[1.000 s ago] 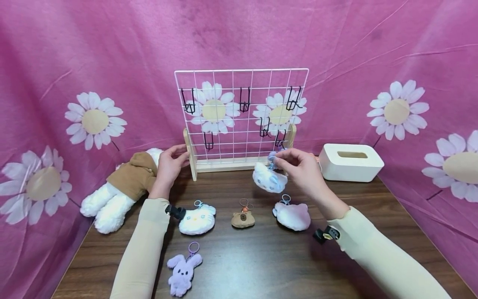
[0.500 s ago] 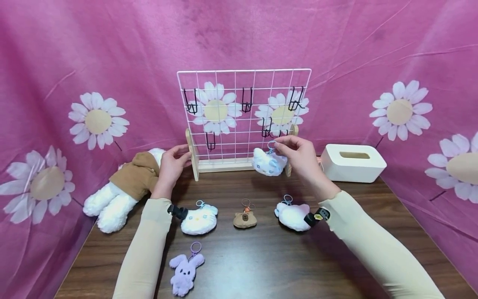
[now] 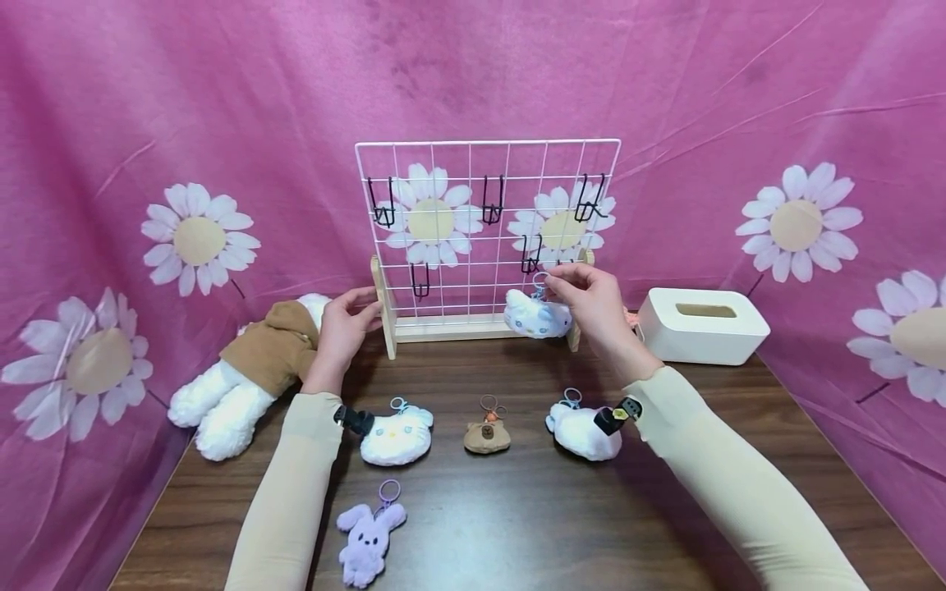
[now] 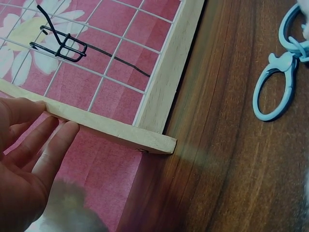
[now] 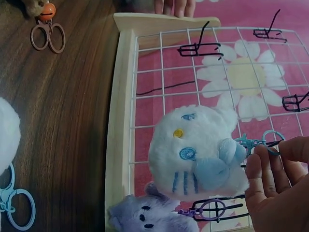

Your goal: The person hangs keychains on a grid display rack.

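Observation:
My right hand (image 3: 590, 300) pinches the blue ring (image 5: 273, 138) of a white cat plush keychain (image 3: 534, 316), which hangs before the lower right of a white wire grid rack (image 3: 488, 143). In the right wrist view, the ring is close to a black hook, partly hidden by the fingers; I cannot tell whether it is on it. A purple plush keychain (image 5: 149, 212) hangs just beside the cat plush. My left hand (image 3: 346, 328) pinches the rack's left wooden post (image 4: 96, 121) between thumb and fingertips. Several black hooks (image 3: 492, 202) are fixed on the grid.
On the brown table lie a white cat keychain (image 3: 395, 437), a brown bear-like keychain (image 3: 486, 437), another white plush keychain (image 3: 580, 432) and a purple rabbit keychain (image 3: 365, 542). A white plush toy in a brown hoodie (image 3: 262, 353) lies left; a white tissue box (image 3: 702, 328) stands right.
My right hand has lifted the cat keychain from low before the rack up to the lower right hooks, then shifted only slightly. The left hand stays on the post.

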Demonstrator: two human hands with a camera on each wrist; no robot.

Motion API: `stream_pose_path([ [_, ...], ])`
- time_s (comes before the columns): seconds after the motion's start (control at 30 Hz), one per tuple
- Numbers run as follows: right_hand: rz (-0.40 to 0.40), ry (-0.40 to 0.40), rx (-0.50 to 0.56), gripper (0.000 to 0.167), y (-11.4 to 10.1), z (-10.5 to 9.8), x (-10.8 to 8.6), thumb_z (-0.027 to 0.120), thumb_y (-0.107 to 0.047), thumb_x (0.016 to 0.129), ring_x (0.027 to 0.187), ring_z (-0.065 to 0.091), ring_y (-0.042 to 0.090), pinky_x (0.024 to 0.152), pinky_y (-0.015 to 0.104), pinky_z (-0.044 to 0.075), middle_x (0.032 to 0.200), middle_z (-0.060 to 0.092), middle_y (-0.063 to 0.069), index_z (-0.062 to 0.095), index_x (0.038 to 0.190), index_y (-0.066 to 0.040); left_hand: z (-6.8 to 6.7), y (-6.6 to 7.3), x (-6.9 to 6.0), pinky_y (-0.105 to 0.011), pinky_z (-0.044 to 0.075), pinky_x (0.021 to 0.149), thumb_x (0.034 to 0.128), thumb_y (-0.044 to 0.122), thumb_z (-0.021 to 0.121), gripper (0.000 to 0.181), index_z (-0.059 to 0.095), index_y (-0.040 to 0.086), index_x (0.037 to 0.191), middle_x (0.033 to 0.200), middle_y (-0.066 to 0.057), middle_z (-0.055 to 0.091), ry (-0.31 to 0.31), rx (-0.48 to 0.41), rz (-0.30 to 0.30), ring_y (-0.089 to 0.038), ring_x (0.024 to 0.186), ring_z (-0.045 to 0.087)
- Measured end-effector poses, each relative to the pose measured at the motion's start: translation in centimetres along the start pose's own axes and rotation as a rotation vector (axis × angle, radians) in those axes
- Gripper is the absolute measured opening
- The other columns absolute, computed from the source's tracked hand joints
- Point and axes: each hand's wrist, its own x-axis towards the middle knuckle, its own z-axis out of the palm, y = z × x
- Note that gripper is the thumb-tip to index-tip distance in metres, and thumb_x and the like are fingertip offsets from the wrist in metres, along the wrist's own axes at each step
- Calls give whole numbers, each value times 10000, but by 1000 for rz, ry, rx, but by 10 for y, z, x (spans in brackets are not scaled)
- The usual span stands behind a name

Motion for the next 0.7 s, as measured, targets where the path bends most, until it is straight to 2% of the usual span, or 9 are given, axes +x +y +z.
stream_pose_path([
  [0.13, 9, -5, -7, 330, 2, 1, 4, 751, -144, 1089, 871, 758, 39, 854, 177, 716, 941, 739, -122, 729, 1320, 90, 1, -1, 0, -231, 716, 951, 1109, 45, 684, 413, 645, -68, 1505, 1488, -337, 666, 1, -9, -1, -44, 1000, 747],
  [0.3, 26, -8, -33, 310, 0, 2, 10, 750, -126, 1085, 878, 769, 60, 870, 199, 726, 988, 754, -40, 737, 1311, 87, 0, -1, 1, -223, 718, 940, 1110, 43, 682, 406, 651, -68, 1499, 1483, -334, 670, 3, -15, -2, -29, 985, 746],
  [0.57, 48, -4, -173, 253, -6, 3, 19, 740, -125, 1087, 830, 778, 49, 832, 197, 722, 1070, 784, 110, 787, 1270, 43, 1, -1, 1, -217, 716, 935, 1108, 43, 685, 400, 660, -63, 1494, 1465, -334, 672, 11, -9, -6, -40, 990, 752],
  [0.7, 48, -10, -227, 237, -6, 2, 24, 733, -137, 1092, 833, 762, 54, 770, 146, 678, 1104, 794, 155, 805, 1252, 22, 1, -1, 0, -221, 717, 937, 1109, 41, 683, 400, 657, -65, 1494, 1463, -333, 670, 9, -7, -6, -49, 993, 755],
])
